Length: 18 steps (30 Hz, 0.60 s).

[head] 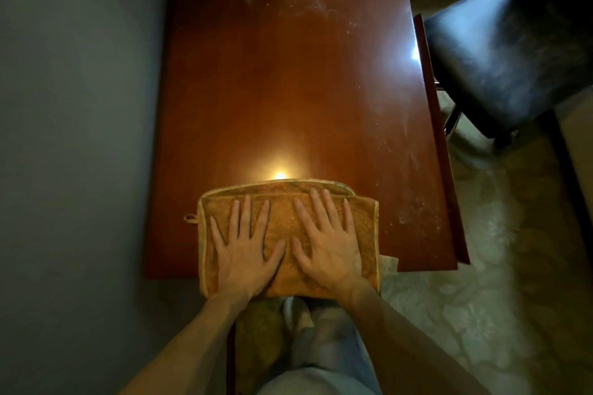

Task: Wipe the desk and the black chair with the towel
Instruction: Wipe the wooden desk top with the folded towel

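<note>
Head view, lower centre: folded orange towel (282, 224) flat on the near end of the counter (288, 90), overhanging its edge. Pressed down by left grip (245, 247) and right grip (327, 244), both released, fingers splayed, grasping nothing. Soft, light, floppy by the look; probably best driven with flat palms mid-cloth. Dusty smears (321, 0) and black chair (507, 51) upper right.
</note>
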Each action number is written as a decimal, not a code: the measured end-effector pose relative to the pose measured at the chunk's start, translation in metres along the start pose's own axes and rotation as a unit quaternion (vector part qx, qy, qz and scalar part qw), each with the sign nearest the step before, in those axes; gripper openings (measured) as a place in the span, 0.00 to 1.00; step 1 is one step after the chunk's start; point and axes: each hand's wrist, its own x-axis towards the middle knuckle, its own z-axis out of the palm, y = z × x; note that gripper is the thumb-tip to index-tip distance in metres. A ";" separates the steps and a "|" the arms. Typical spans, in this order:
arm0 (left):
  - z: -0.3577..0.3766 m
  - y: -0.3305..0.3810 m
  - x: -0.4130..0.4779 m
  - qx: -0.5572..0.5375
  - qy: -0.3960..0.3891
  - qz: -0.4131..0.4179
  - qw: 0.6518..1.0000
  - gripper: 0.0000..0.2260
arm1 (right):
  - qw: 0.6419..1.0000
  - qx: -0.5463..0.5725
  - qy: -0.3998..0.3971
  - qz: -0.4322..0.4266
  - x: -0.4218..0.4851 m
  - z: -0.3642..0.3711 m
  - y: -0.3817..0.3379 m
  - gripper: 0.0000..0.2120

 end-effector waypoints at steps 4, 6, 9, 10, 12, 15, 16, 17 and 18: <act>0.008 0.014 -0.019 0.003 -0.007 0.032 0.999 0.38 | 1.000 -0.002 0.002 0.014 -0.036 0.005 0.013 0.36; 0.013 0.026 -0.029 -0.002 -0.008 0.031 0.999 0.38 | 1.000 -0.002 0.010 0.016 -0.052 0.005 0.023 0.36; 0.020 0.049 -0.042 -0.009 -0.014 0.021 1.000 0.38 | 1.000 0.002 0.019 0.017 -0.071 0.006 0.040 0.35; 0.022 0.057 -0.045 -0.011 -0.016 0.023 1.000 0.38 | 1.000 0.003 0.020 0.018 -0.076 0.006 0.046 0.35; 0.024 0.072 -0.048 -0.011 -0.017 0.035 0.999 0.38 | 1.000 0.003 0.021 0.018 -0.084 0.007 0.063 0.36; 0.025 0.092 -0.047 -0.010 -0.015 0.044 0.999 0.37 | 1.000 -0.009 0.012 0.014 -0.088 0.002 0.086 0.36; 0.025 0.096 -0.045 -0.013 -0.012 0.041 0.999 0.37 | 1.000 -0.013 0.007 0.014 -0.087 0.000 0.091 0.36; 0.024 0.099 -0.043 -0.015 -0.009 0.039 0.999 0.36 | 1.000 -0.018 0.001 0.015 -0.085 -0.002 0.094 0.36; 0.024 0.101 -0.041 -0.016 -0.005 0.040 0.999 0.36 | 1.000 -0.022 -0.003 0.017 -0.083 -0.005 0.096 0.36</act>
